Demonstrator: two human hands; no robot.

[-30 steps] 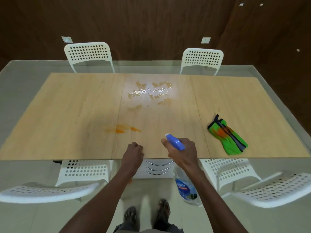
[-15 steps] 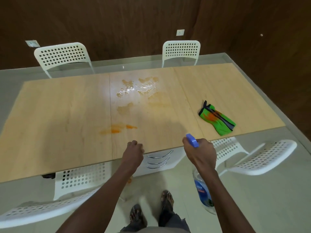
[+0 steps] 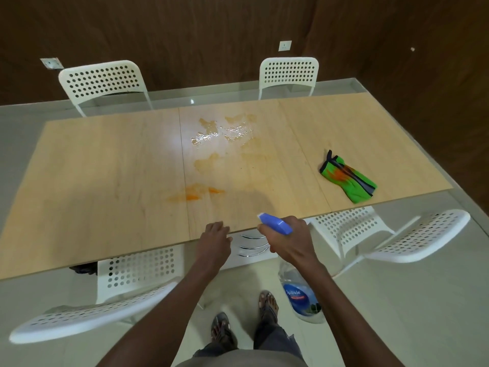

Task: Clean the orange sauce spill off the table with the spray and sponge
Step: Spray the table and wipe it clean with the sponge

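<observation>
An orange sauce smear point(image 3: 195, 194) lies on the light wooden table point(image 3: 105, 168), just ahead of my hands. Farther back a wet, shiny patch point(image 3: 225, 133) with faint orange stains spreads over the middle panel. My right hand point(image 3: 287, 242) grips the spray bottle point(image 3: 300, 295) by its blue trigger head at the table's near edge, nozzle pointing toward the smear; the clear body hangs below table level. My left hand point(image 3: 214, 237) rests with curled fingers on the near edge, holding nothing. A green cloth with orange stains point(image 3: 348, 180) lies on the right panel.
White perforated chairs stand at the far side point(image 3: 103, 80) point(image 3: 289, 72) and at the near side point(image 3: 111, 295) point(image 3: 391, 239). A white drawer unit point(image 3: 251, 247) sits under the table in front of me. A dark wooden wall closes the back.
The view has swung back toward the left and the table centre. My right hand with the spray bottle has moved left along the near edge, closer to the smear. My left hand stays put.
</observation>
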